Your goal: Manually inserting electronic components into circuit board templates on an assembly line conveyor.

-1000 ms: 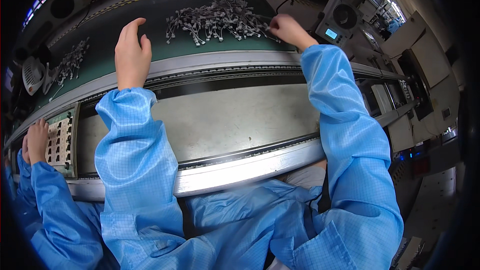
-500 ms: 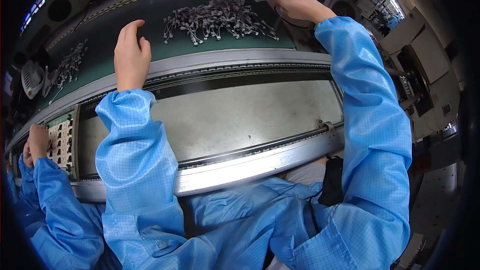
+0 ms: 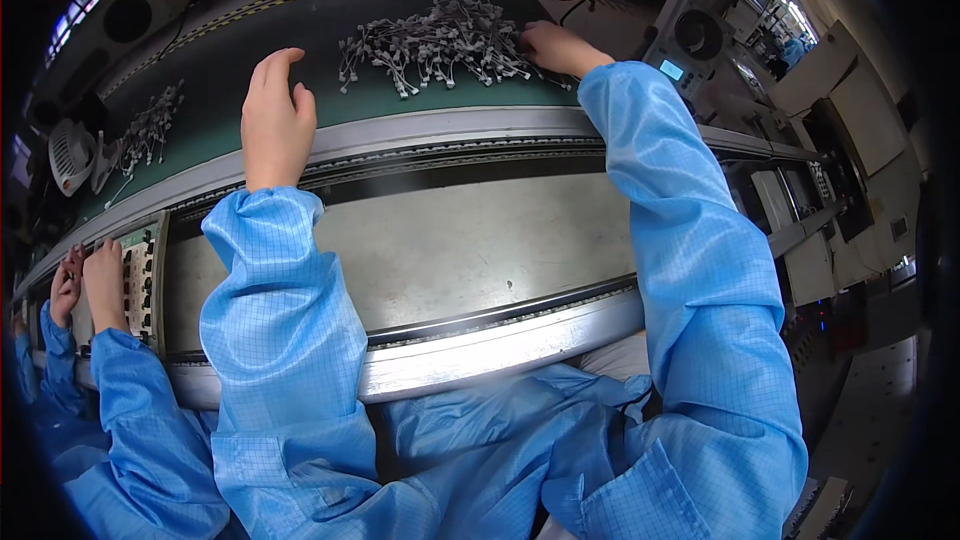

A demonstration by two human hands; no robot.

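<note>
My left hand [image 3: 277,122] is raised above the near edge of a green work surface [image 3: 330,112]. Its fingers are stretched and the thumb stands apart, with nothing in it. To its right lies a tangled heap of short white connector cables [image 3: 440,45]. My right hand [image 3: 562,48] is at the right end of that heap, palm down. Its fingers are bent together at the outermost cables, and what they pinch is hidden. Both my arms reach over a conveyor [image 3: 480,240] in blue checked sleeves.
At the left, a co-worker's hands [image 3: 103,275] are over a board with black parts [image 3: 140,275] on the conveyor. A smaller cable pile [image 3: 150,130] lies beside a white fan-like device [image 3: 72,155]. A metal rail [image 3: 500,345] runs in front of me. A device with a lit display [image 3: 672,70] stands right.
My right hand has come left and down, from beyond the heap's right side to its right end. A cable end showed at its fingertips before. My left hand keeps its pose.
</note>
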